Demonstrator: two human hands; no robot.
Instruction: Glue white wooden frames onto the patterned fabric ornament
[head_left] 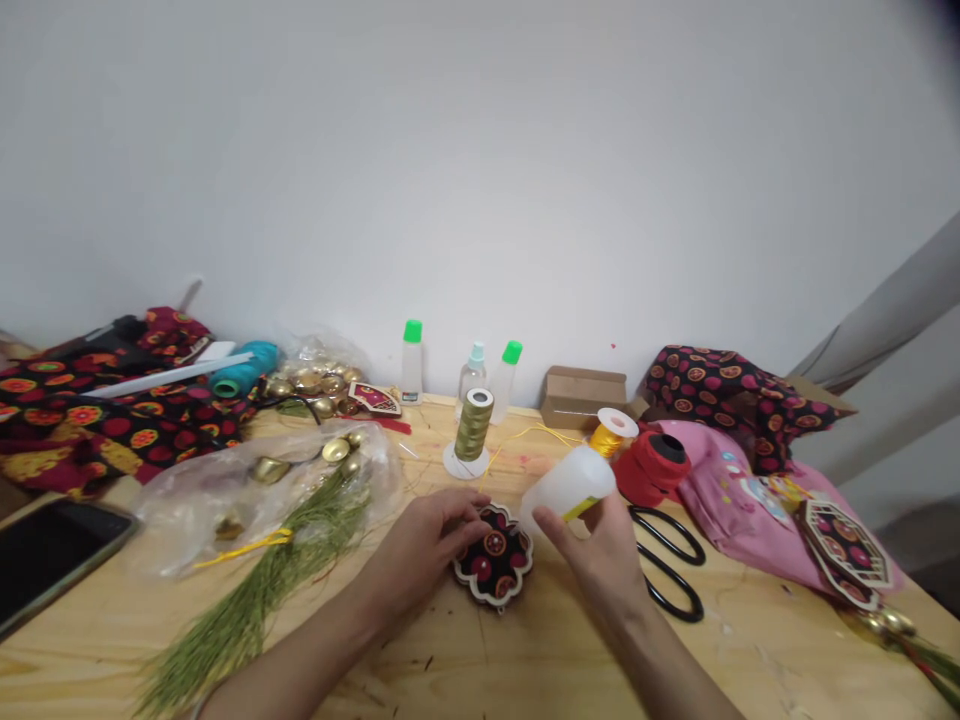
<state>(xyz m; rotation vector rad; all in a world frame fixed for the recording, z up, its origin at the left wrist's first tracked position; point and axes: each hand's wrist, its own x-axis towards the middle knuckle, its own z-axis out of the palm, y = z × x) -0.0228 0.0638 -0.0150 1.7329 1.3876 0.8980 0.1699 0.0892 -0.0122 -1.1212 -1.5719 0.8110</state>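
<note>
A flower-shaped ornament (494, 556) with a pale scalloped rim and dark patterned fabric lies on the wooden table in front of me. My left hand (442, 540) rests at its upper left edge, fingers bent and gripping the rim. In my right hand (596, 545) is a white plastic glue bottle (574, 485), tilted with its lower end toward the right side of the ornament. The bottle's tip is hard to make out. Just behind the ornament stands a spool of olive thread (475, 425) on a white base.
Black-handled scissors (679, 565) and a red thread cone (651, 468) lie right of my right hand. A green tassel (262, 580) and a plastic bag of gold bells (202, 490) are to the left. Green-capped bottles (412, 362) stand by the wall. A phone (60, 555) lies far left.
</note>
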